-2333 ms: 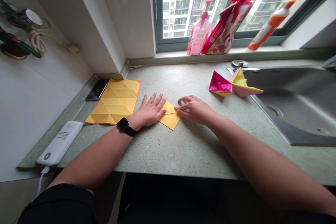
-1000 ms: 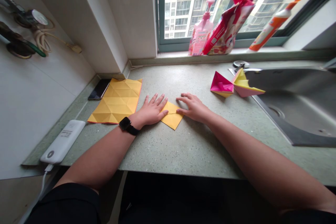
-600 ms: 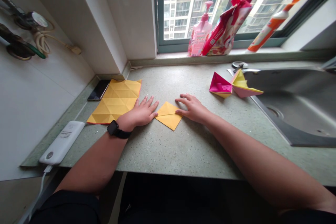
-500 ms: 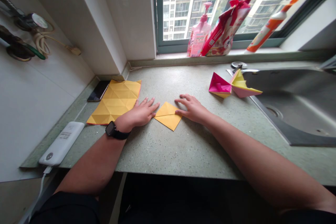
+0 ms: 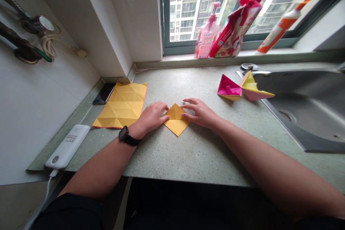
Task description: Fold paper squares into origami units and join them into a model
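On the counter point(image 5: 161, 160), the folded yellow paper point(image 5: 177, 125) lies between your left hand point(image 5: 154, 115) and right hand point(image 5: 201, 112), each at a side corner, pinching or not I cannot tell, so best press both sides evenly

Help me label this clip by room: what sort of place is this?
Most likely a home kitchen: a metal sink is set into the speckled countertop, and a pink pump bottle stands on the windowsill.

Yellow folded paper point(image 5: 176, 126) on speckled counter point(image 5: 167, 161), left hand point(image 5: 155, 116) at one corner, right hand point(image 5: 198, 113) opposite, creased sheet point(image 5: 121, 104) nearby.
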Available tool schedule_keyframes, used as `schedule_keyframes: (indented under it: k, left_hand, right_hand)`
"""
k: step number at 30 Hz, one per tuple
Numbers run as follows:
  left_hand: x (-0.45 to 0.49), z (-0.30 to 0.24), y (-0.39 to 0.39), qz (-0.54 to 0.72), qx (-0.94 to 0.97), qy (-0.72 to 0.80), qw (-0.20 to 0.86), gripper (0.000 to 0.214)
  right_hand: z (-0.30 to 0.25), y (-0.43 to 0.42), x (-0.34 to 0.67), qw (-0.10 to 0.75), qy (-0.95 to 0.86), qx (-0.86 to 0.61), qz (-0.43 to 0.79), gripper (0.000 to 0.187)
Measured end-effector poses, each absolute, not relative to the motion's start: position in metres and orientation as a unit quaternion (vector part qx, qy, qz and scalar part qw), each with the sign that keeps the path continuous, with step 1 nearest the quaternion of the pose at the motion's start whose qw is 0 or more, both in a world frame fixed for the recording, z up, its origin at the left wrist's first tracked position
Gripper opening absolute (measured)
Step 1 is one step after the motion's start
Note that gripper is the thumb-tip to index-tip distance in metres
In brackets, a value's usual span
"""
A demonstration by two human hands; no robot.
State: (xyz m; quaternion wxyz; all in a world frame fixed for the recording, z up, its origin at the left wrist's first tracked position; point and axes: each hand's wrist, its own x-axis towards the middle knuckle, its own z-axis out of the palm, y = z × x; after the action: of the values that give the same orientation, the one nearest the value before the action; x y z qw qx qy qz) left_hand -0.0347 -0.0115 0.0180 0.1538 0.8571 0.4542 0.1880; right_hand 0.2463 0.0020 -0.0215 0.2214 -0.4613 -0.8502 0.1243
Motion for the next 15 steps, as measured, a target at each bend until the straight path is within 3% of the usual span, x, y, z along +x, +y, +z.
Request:
schedule_keyframes:
  k: [11, 15]
  left_hand:
    - [-0.035, 0.021, -0.012, 0.318, 0.866, 0.359, 0.142, 0.014]
    - [-0.035, 0.023, -0.013, 0.377, 0.853, 0.34, 0.116, 0.016]
  right_hand:
    - [-0.01, -0.004, 0.243, 0.331, -0.839, -0.403, 0.154, 0.002]
    - [-0.001, -0.011, 0.24, 0.376, -0.838, -0.381, 0.107, 0.005]
